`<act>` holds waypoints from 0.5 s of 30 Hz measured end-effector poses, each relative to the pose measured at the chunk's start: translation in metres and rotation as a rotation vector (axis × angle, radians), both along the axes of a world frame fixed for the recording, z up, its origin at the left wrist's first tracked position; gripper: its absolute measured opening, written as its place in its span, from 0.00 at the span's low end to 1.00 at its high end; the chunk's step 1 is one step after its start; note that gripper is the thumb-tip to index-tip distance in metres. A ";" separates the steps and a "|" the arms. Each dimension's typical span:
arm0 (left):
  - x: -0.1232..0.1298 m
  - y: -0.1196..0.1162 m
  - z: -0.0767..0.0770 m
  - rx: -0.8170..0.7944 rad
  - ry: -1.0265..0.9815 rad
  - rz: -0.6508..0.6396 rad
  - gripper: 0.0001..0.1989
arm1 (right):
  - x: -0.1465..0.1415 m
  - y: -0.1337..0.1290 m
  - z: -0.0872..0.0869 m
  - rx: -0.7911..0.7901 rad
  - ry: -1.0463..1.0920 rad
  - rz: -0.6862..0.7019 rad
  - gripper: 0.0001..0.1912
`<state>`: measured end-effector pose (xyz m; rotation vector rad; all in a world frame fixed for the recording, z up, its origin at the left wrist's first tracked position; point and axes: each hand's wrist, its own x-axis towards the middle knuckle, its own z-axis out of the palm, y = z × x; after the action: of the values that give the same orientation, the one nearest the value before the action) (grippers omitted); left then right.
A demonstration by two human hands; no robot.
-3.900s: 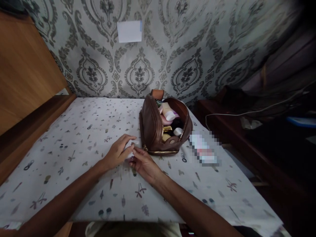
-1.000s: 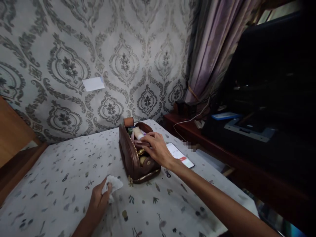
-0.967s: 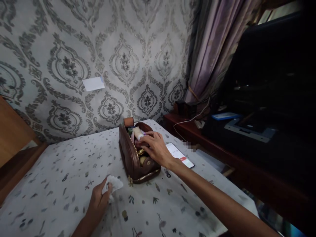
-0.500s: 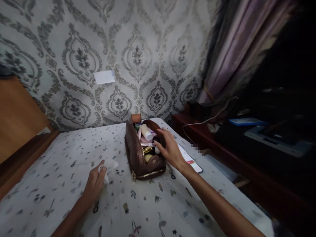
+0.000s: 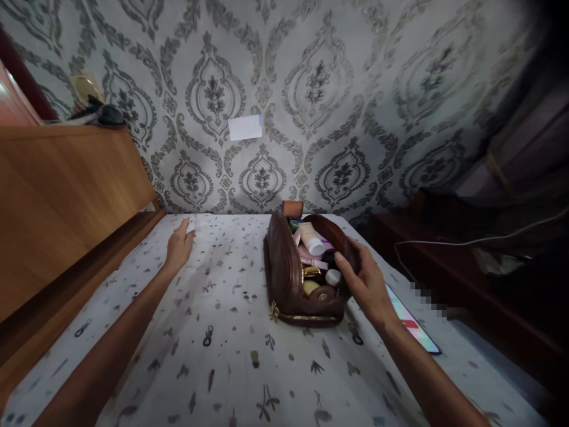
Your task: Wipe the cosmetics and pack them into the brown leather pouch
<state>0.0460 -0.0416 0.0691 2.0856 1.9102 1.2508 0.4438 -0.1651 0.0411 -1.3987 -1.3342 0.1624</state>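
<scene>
A brown leather cosmetic bag [image 5: 284, 273] stands unzipped on the patterned sheet. Inside it are a cream tube [image 5: 311, 238] with a white cap, a gold-coloured item [image 5: 312, 271], a small jar with a white lid [image 5: 333, 277] and other cosmetics. My right hand [image 5: 365, 284] grips the bag's right side, thumb at the opening and fingers around the outer wall. Far to the left of the bag, my left hand [image 5: 179, 246] is closed on a crumpled white tissue [image 5: 191, 226], mostly hidden by the fingers.
To the right of the bag lies a phone with its screen lit [image 5: 415, 326]. A wooden board [image 5: 75, 201] borders the left side, with dark items on top. The patterned wall [image 5: 267, 77] carries a white paper [image 5: 245, 127]. A white cable [image 5: 466, 243] crosses dark red furniture at right.
My left hand has moved away toward the far left edge of the sheet with the tissue. The right hand has closed on the bag's side. The view has turned left.
</scene>
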 end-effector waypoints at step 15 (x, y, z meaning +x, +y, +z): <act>-0.025 -0.022 -0.040 -0.379 0.617 -0.068 0.36 | 0.005 0.000 0.001 0.013 0.126 0.078 0.32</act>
<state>0.0212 -0.0639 0.0294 2.4518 2.0340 0.1895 0.4484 -0.1652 0.0421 -1.3049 -1.2839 0.2893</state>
